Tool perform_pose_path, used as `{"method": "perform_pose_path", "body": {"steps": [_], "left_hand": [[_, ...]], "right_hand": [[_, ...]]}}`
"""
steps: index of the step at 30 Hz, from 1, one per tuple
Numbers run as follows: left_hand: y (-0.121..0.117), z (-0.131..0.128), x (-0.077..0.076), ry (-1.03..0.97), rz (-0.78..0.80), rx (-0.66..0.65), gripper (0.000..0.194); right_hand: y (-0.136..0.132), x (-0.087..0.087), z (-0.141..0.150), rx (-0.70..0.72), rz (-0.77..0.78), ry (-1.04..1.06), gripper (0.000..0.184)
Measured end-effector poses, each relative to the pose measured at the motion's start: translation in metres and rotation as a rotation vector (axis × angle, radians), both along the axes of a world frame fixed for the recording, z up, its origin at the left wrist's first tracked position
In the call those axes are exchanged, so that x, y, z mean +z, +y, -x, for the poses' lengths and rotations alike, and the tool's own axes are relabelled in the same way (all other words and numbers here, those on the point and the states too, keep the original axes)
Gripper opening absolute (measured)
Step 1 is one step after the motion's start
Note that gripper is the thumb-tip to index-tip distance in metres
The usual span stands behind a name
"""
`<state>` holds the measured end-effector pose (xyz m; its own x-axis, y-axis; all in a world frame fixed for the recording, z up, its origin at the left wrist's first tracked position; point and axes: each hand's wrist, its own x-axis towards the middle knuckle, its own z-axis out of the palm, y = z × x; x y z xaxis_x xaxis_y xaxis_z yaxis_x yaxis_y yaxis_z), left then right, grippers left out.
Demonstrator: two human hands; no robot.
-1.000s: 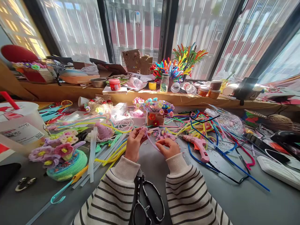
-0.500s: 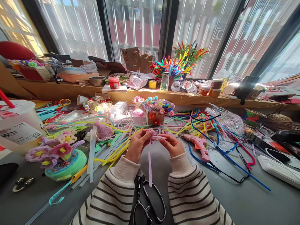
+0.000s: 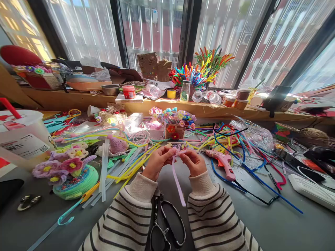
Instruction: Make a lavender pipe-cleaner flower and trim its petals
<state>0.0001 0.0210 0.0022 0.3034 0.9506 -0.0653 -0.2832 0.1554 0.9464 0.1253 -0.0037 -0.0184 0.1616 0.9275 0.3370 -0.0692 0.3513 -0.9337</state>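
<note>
Far left, a drink cup (image 3: pixel 26 141) with a red straw (image 3: pixel 9 107) on the grey counter (image 3: pixel 264 223). Next, a green base (image 3: pixel 78 183) with fuzzy purple and pink flowers, then clear sticks (image 3: pixel 104 174), upper ends near a pink cone-shaped piece (image 3: pixel 116 144). Yellow strips (image 3: pixel 131 169) run beside the left hand (image 3: pixel 156 163). Left fingers closed, pinching a lilac strip (image 3: pixel 178 184); scissors (image 3: pixel 166 230) lie below, between the sleeves. Strip is mid-counter between both hands, one end dangling. Right hand (image 3: pixel 194 163): fingers pinched on the strip's upper part, close to left fingertips; exact contact too small to tell. Right of it, pink glue gun (image 3: pixel 222 162), blue strips (image 3: pixel 274 193), white power strip (image 3: pixel 311 188).
</note>
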Motion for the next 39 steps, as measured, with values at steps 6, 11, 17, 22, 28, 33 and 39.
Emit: {"method": "perform_pose_path", "body": {"steps": [6,11,17,22,28,33,39], "left_hand": [[0.0,-0.0002,-0.0007,0.007,-0.011,0.032,0.018],[0.0005,0.0003,-0.002,0.04,-0.037,0.028,0.018],[-0.001,0.0016,-0.0009,-0.011,0.013,0.028,0.019],[-0.0015,0.0023,-0.0009,-0.089,0.033,-0.038,0.023],[-0.0014,0.0017,-0.0004,-0.098,0.036,0.002,0.019],[-0.0015,0.0011,-0.0001,-0.105,0.041,0.011,0.017],[-0.0018,0.0009,0.0004,-0.101,0.05,-0.006,0.018]], "right_hand": [[-0.002,0.0014,0.0052,0.085,-0.024,0.063,0.009],[0.0,-0.0008,0.0073,0.031,-0.011,0.074,0.013],[0.0026,-0.0026,0.0021,-0.125,-0.017,-0.048,0.012],[0.0035,-0.005,-0.0007,-0.236,-0.058,-0.126,0.012],[0.0,-0.0031,0.0036,-0.386,-0.202,-0.261,0.011],[-0.0019,-0.0023,0.0024,-0.417,-0.237,-0.349,0.011],[-0.0025,-0.0027,-0.0016,-0.428,-0.278,-0.488,0.01]]}}
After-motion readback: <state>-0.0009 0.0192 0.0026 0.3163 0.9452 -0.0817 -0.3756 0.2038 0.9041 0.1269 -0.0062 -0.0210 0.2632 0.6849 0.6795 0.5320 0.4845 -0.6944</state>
